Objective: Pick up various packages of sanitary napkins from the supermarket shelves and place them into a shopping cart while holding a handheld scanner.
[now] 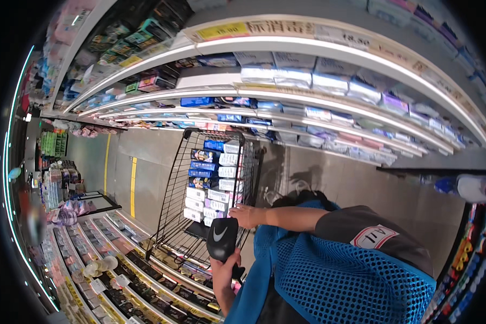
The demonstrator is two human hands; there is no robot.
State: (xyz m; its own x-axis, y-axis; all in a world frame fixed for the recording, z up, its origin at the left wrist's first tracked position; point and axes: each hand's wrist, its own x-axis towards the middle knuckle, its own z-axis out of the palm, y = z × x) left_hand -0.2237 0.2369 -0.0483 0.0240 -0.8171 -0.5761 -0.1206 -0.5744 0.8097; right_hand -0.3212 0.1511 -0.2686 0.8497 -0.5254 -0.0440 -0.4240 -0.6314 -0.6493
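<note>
My left hand (227, 265) is closed round the grip of a black barcode scanner (221, 243) with a white mark on its head. Just beyond it, my right hand (247, 216) reaches over the near edge of a black wire shopping cart (167, 178). Its fingers look stretched out toward the packs; whether they touch the cart rim I cannot tell. In the cart stand stacked blue packs (201, 174) and white packs (194, 204), in rows.
Long shelves (308, 89) with boxed goods run along the far side. Low display racks (92, 270) with small packages stand close on the left. Yellow lines mark the grey floor (151, 143). Shelves of colourful bottles (461, 264) stand at the right.
</note>
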